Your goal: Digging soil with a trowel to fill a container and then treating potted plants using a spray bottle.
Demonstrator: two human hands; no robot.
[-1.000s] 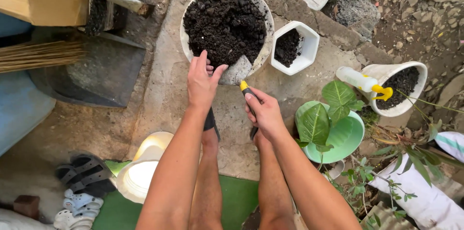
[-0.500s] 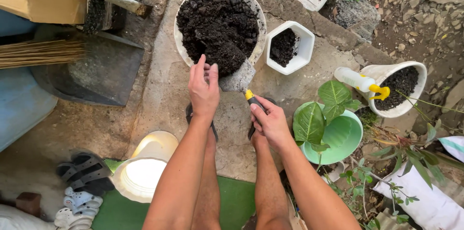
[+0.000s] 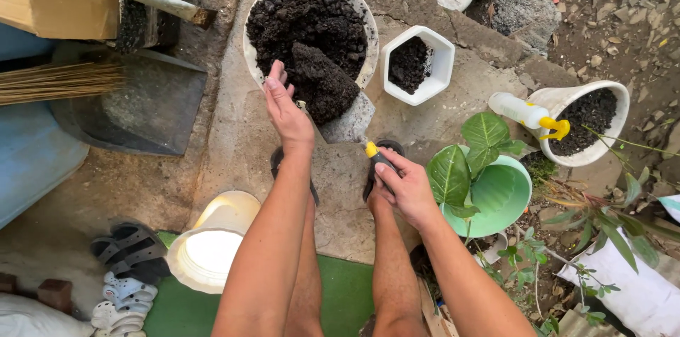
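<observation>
Head view: right hand fingers clamped on trowel handle, heaped soil just right of left hand fingers, held together, flat.

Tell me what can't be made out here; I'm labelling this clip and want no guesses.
Head view only:
- trowel blade: mostly buried under its heap of soil.
- trowel handle: wrapped by the right hand.
- left hand palm: turned away.
- green bowl contents: screened by leaves.
- feet: behind the forearms.

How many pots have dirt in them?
3. The big round pot by the left hand, the small six-sided pot beside it, and the tilted pot at right. The green pot's inside is hidden by leaves.
</observation>
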